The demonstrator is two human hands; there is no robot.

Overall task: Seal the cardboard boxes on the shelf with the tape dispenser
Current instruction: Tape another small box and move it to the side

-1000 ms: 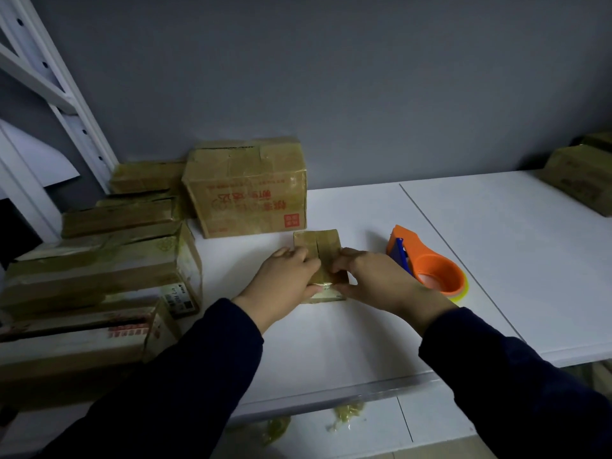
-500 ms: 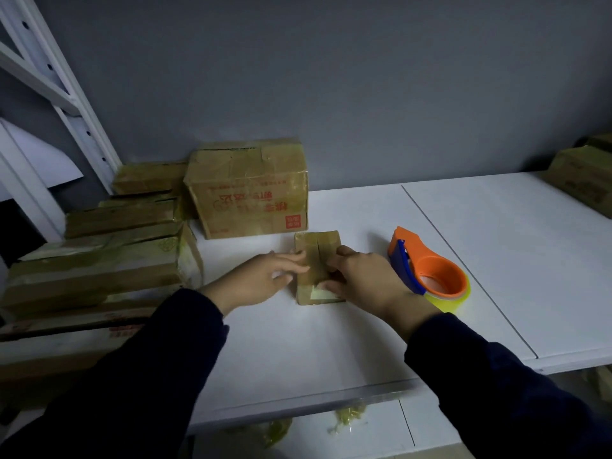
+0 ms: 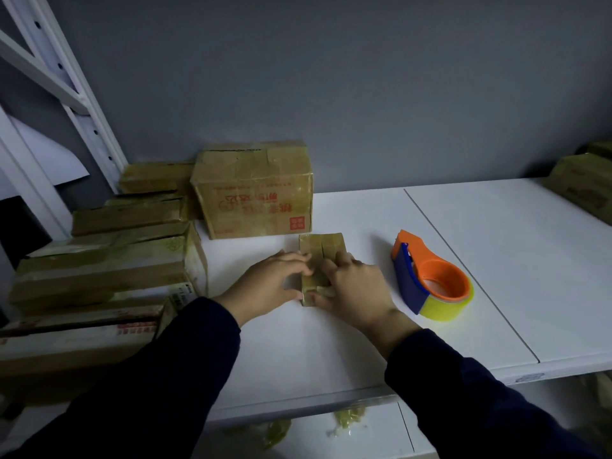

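A small tape-covered cardboard box [image 3: 320, 248] lies on the white shelf [image 3: 298, 352] in front of me. My left hand [image 3: 270, 284] presses against its left side, fingers on the top. My right hand [image 3: 354, 286] covers its near right part, fingers pressing on the top and thumb on the near end. An orange and blue tape dispenser [image 3: 430, 276] with a yellowish tape roll lies on the shelf to the right of my right hand, apart from it.
A larger box with red print [image 3: 255, 193] stands behind the small one. Several taped boxes [image 3: 106, 266] are stacked at the left beside a white upright [image 3: 76, 104]. More boxes [image 3: 586, 183] sit at the far right. Tape scraps lie on the lower shelf [image 3: 347, 422].
My left hand drew back to the left half a second ago and is now back against the box. My right hand stays on the box, pressing along its top.
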